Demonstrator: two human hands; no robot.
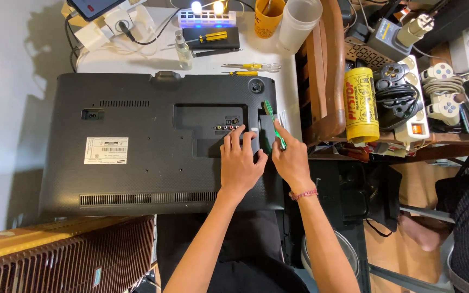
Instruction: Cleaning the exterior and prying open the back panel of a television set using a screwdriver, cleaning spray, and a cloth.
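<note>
Yellow can (361, 104); game controllers (397, 87); orange cup (268, 16); screwdrivers (251, 67); possibly spray bottle (182, 49).

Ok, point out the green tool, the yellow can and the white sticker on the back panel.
green tool (270, 111), head view, on the upper end of its shaft above the right hand.
yellow can (361, 103), head view, on the middle of its printed side.
white sticker (106, 150), head view, on its centre.

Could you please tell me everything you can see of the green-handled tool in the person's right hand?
The green-handled tool is slim and long, seemingly plastic-handled, lying tilted along the right side of the dark monitor back. The right hand grips its lower end; its upper end points toward the panel's recessed slot. The tip is too small to make out. The left hand presses the panel beside it.
</note>
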